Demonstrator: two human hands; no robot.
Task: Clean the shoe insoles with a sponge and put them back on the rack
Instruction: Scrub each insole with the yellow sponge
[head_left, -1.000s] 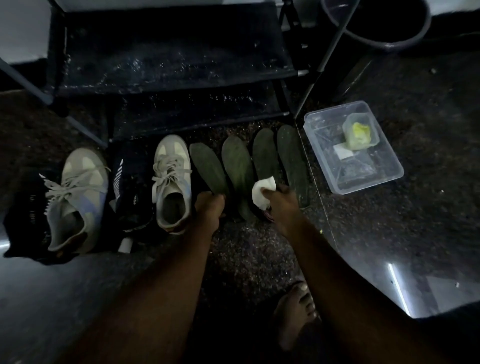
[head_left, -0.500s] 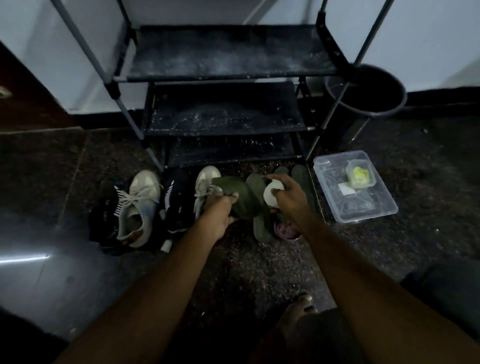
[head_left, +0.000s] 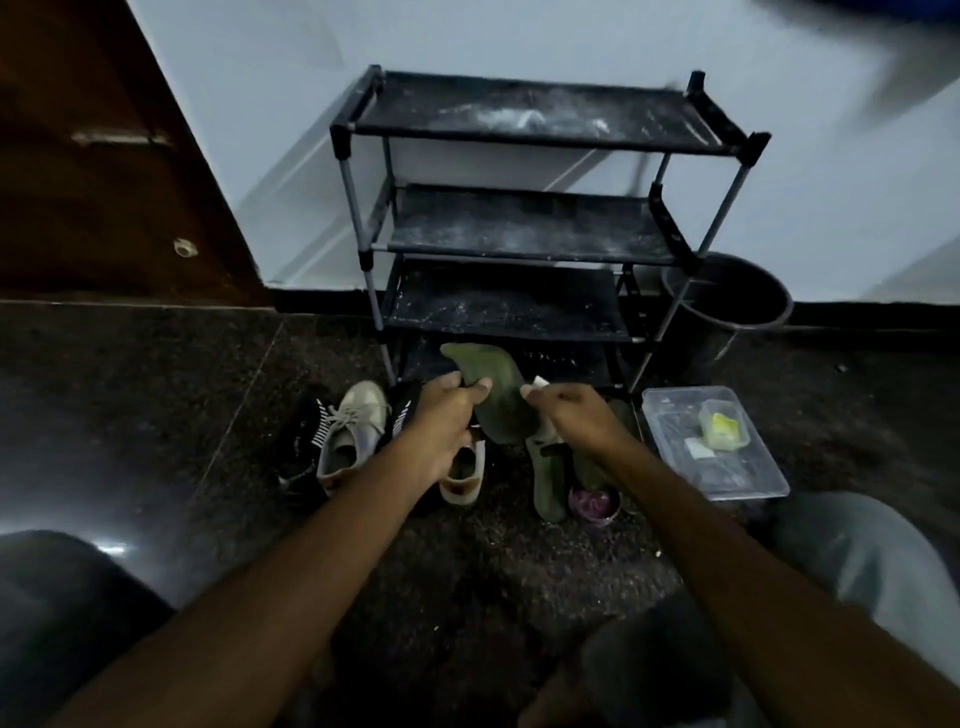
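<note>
My left hand (head_left: 449, 415) grips a dark green insole (head_left: 493, 395) by its edge and holds it lifted off the floor in front of the black shoe rack (head_left: 524, 228). My right hand (head_left: 569, 415) pinches a small white sponge (head_left: 540, 383) against the insole's right side; most of the sponge is hidden by my fingers. More green insoles (head_left: 550, 478) lie on the floor under my right wrist.
Beige sneakers (head_left: 353, 436) and black shoes (head_left: 311, 436) sit on the floor to the left. A clear plastic tub (head_left: 727, 467) with a small yellow-filled cup (head_left: 724, 428) stands at right, a small purple bowl (head_left: 595, 504) near it. A dark bucket (head_left: 732, 301) stands beside the rack.
My left hand has lifted one insole off the floor and raised it toward the rack. My right hand came up with the sponge. The view has tilted up and back.
</note>
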